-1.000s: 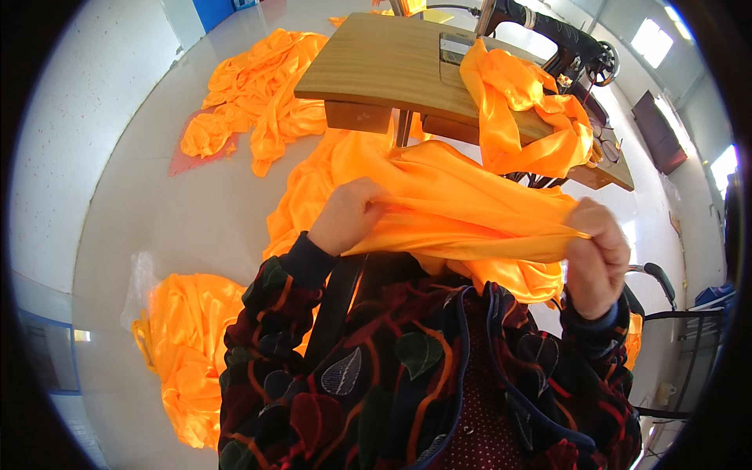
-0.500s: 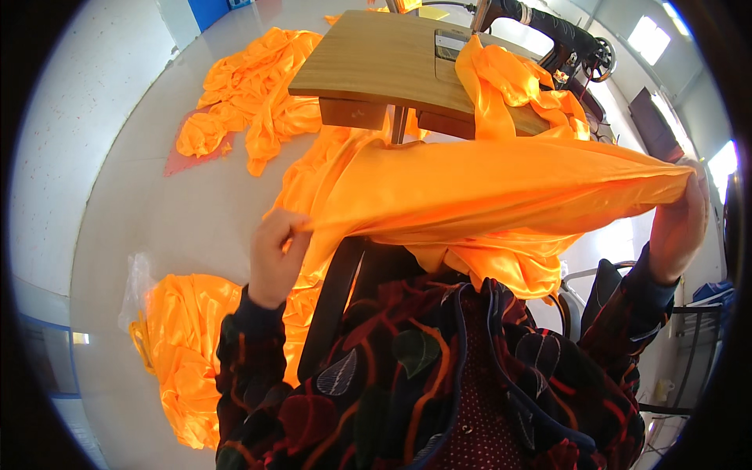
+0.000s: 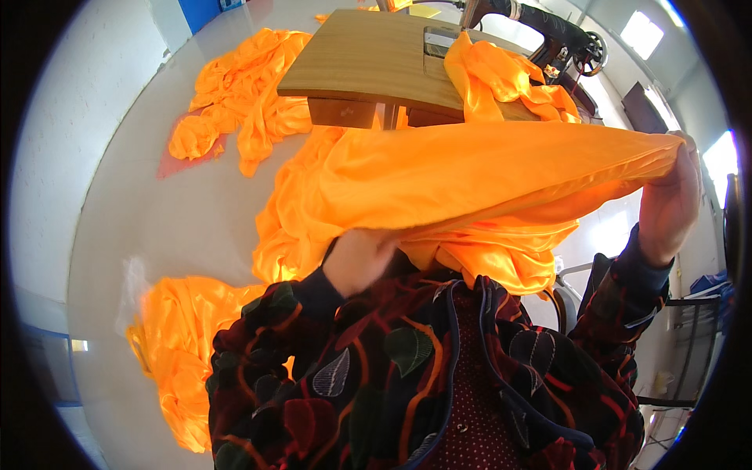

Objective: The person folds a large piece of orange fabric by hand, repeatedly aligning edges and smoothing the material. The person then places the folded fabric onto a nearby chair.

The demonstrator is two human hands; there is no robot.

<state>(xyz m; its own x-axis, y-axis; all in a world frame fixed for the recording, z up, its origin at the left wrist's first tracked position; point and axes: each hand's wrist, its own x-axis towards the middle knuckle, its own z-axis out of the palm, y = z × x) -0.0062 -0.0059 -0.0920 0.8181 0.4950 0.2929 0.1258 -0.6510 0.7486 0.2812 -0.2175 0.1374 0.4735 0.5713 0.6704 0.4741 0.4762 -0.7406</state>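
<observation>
A long piece of shiny orange fabric point(image 3: 470, 168) stretches across in front of me, its folds hanging over my lap. My right hand point(image 3: 672, 192), raised at the right, is closed on a gathered end of it. Close to my chest, my left hand point(image 3: 362, 258) is at the cloth's lower edge. Motion smears its fingers, so I cannot tell whether they grip the fabric. Beyond the cloth stands a wooden sewing table point(image 3: 364, 59) with a black sewing machine point(image 3: 540, 31). More orange fabric drapes over the table's right side.
A heap of orange fabric point(image 3: 254, 78) lies on the floor at the far left, partly on a red mat point(image 3: 176, 160). Nearer on the left is another orange fabric pile point(image 3: 192, 337) beside clear plastic point(image 3: 135, 290). A white wall point(image 3: 86, 110) bounds the left side.
My left hand has moved right and inward along the fabric's lower edge, toward my chest. The right hand still holds the far end, shifted slightly left and up in view.
</observation>
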